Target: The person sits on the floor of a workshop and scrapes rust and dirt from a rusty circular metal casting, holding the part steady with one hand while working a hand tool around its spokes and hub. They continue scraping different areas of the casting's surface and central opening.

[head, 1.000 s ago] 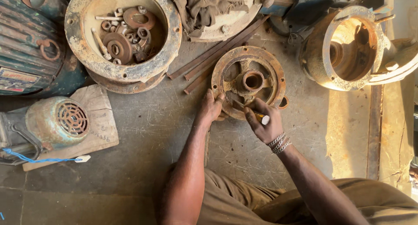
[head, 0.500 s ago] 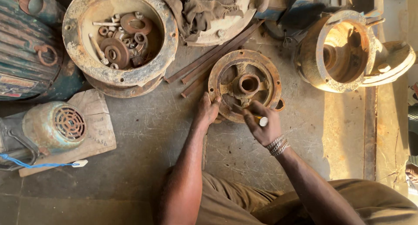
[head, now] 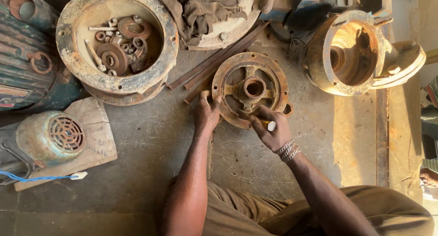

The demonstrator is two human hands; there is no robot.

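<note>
- Fingers (head: 214, 101) of the left hand (head: 207, 115) press the rusty end cover (head: 250, 87) rim; right hand (head: 271, 128) clenches a small tool (head: 269, 125).
- Cover looks heavy, stiff, gritty; best gripped by rim or spokes.

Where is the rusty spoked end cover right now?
The rusty end cover lies on the floor, centre of the head view, between left hand and right hand.

Concrete floor (head: 150, 140) bearing a rusty end cover (head: 250, 88), a parts-filled housing (head: 116, 46), metal bars (head: 214, 62), a second housing (head: 349, 53), a wooden board (head: 98, 135) and a small motor (head: 48, 138).
</note>
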